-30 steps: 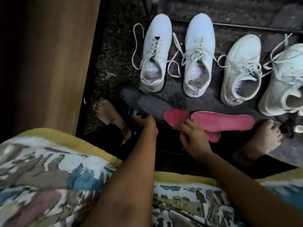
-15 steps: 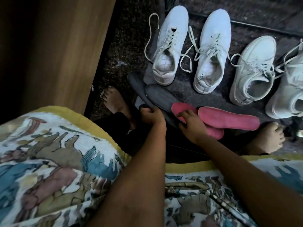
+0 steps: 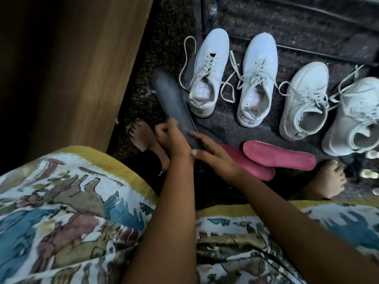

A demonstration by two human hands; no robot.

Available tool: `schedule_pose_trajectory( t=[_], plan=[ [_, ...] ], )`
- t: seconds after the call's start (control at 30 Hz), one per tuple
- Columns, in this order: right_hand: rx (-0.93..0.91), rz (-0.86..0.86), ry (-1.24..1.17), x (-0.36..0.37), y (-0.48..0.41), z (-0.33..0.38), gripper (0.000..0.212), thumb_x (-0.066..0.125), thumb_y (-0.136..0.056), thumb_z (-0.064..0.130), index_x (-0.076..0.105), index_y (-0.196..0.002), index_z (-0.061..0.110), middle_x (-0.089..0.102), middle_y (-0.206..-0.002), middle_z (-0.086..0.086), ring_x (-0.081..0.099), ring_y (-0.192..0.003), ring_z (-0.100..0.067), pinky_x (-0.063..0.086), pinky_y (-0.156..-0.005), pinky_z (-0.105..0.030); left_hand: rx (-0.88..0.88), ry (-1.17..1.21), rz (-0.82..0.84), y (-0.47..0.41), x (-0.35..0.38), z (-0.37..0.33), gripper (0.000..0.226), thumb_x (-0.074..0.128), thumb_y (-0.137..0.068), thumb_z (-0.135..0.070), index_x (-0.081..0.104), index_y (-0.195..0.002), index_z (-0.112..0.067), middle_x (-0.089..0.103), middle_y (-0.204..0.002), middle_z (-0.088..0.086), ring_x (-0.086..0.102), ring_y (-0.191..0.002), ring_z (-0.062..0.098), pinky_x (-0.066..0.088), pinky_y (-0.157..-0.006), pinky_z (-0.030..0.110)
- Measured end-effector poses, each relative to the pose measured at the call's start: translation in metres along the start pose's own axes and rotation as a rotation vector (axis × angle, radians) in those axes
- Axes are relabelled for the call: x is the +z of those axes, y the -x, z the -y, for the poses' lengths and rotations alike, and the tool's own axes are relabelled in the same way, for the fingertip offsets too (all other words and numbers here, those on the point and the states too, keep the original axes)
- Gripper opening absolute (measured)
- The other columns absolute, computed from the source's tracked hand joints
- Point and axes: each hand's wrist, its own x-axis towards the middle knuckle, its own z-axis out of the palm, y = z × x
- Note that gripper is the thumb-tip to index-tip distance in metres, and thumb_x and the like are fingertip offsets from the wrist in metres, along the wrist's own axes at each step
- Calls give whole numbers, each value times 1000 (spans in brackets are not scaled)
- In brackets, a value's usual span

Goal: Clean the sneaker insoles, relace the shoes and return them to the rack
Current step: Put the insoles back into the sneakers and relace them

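Note:
My left hand [image 3: 171, 138] is shut on a dark grey insole [image 3: 169, 95], holding it by the heel end with the toe end raised and pointing away to the left. My right hand [image 3: 213, 154] lies flat on that heel end with the fingers stretched out. Two pink insoles [image 3: 281, 155] lie overlapping on the floor, just right of my right hand. Beyond them stand several white sneakers in a row with loose laces: one pair [image 3: 207, 72] at the left, another pair [image 3: 303, 99] at the right. Each shoe's opening faces me.
A wooden panel [image 3: 82, 78] stands close on the left. The dark bars of a rack [image 3: 287, 44] run behind the shoes. My bare feet [image 3: 141, 134] rest on the dark speckled floor on both sides. A patterned cloth [image 3: 71, 201] covers my lap.
My left hand has lifted the grey insole off the floor. My right hand has left the pink insoles and moved left onto the grey one.

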Motion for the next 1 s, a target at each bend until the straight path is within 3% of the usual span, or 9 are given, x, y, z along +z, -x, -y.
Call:
schedule_pose_trajectory(
  t=[0.07,0.13,0.23,0.33,0.4,0.57,0.67,0.77,1.0],
  plan=[
    [-76,-106,40,6,-2,7,71,70,-68,39,47,-133,23,47,-138,-7,46,-128,-12,36,-110,-32,-224,167,272,-6,6,-16,25,62,-70,-31,56,-76,-8,54,-77,10,53,-74,25,44,-72,33],
    [-117,-190,106,6,-2,16,71,74,-63,35,49,-129,27,47,-134,-9,47,-125,-13,37,-110,-32,-366,290,494,-10,10,-25,41,54,-82,-47,63,-84,-7,59,-83,15,57,-78,29,46,-83,39],
    [-59,-252,229,6,5,35,72,69,-56,41,52,-125,30,48,-128,3,52,-117,-8,43,-104,-37,-467,296,663,-26,15,-26,73,34,-85,-71,67,-95,-6,65,-92,20,62,-83,31,49,-89,43],
    [-1,-365,426,16,16,52,74,56,-56,52,55,-124,23,50,-121,11,55,-106,-8,46,-94,-34,-554,213,724,-33,21,-16,76,43,-82,-72,64,-110,-4,65,-99,13,63,-83,21,54,-77,31],
    [-8,-422,555,23,19,55,76,57,-63,55,49,-130,20,48,-127,7,54,-108,-13,45,-89,-31,-630,182,776,-28,29,-12,63,43,-87,-64,67,-101,-7,68,-86,5,65,-71,12,54,-67,23],
    [-27,-497,652,21,18,50,74,67,-81,27,33,-145,14,49,-135,-4,50,-118,-20,38,-87,-25,-706,84,802,-23,48,-4,46,44,-94,-49,60,-93,-6,65,-68,2,62,-53,9,53,-51,18],
    [18,-541,701,18,17,48,70,61,-80,27,35,-143,12,55,-122,-9,57,-105,-28,47,-82,-36,-738,42,812,-18,49,6,30,50,-95,-38,60,-88,-11,65,-62,0,61,-56,10,52,-57,22],
    [82,-583,795,14,11,46,61,58,-82,26,40,-137,7,55,-115,-13,55,-98,-31,41,-75,-34,-758,6,824,-13,49,13,28,50,-95,-38,58,-81,-15,63,-60,-2,58,-58,11,49,-64,25],
    [39,-597,927,11,0,53,43,58,-87,18,55,-128,7,59,-101,-15,55,-89,-29,33,-69,-32,-826,5,779,-21,55,14,33,51,-94,-41,58,-80,-11,64,-58,1,59,-46,10,49,-49,18]
  ],
)
